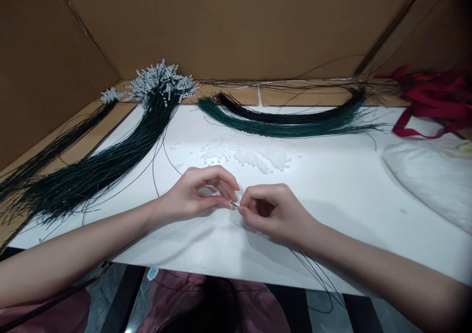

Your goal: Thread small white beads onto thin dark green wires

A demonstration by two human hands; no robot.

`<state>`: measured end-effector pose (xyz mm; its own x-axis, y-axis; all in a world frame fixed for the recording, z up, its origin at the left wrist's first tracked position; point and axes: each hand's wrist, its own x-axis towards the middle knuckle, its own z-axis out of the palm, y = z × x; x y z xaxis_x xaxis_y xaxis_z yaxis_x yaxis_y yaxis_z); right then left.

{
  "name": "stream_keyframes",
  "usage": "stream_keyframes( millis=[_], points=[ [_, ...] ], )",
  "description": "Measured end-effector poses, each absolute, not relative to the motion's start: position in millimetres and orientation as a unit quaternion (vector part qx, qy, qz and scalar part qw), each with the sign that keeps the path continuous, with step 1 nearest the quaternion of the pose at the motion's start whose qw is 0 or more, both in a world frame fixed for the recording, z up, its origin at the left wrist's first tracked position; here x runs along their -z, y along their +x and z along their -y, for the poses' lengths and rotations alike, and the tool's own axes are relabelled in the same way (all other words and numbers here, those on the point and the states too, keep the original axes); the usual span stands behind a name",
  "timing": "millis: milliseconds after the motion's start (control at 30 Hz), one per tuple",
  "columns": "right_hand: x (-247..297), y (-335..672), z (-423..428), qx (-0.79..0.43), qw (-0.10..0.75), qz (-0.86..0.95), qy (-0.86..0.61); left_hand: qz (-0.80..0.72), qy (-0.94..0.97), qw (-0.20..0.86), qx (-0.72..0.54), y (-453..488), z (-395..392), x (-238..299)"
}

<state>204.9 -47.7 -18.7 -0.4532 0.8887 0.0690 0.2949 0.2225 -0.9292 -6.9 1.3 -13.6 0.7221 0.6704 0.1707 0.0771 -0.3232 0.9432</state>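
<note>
My left hand [199, 191] is closed in a pinch at the middle of the white board, its thumb and finger at a tiny white bead [233, 207]. Opposite it, almost touching, my right hand [278, 208] pinches a thin dark cord [235, 205] whose short tip points at the bead. Loose dark strands trail below my right wrist and over the board's front edge. Behind both hands lies a scatter of small white beads [254, 155]. Part of the bead is covered by my fingertips.
At left lies a thick dark green bundle of cords [121, 151] with white beads clustered at its far end, beside a thinner bundle [70, 136]. Green cords [276, 126] and black cords [287, 117] curve along the back. Red ribbon [435, 102] and a clear plastic bag [431, 176] are right.
</note>
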Motion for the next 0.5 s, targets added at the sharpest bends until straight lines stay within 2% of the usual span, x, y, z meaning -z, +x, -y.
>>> stream_keyframes(
  millis=[500],
  points=[
    [18.5,205.5,46.7,-0.467,0.313,0.717,-0.413,-0.249,0.763,0.53,-0.273,-8.1,-2.5,14.3]
  ],
)
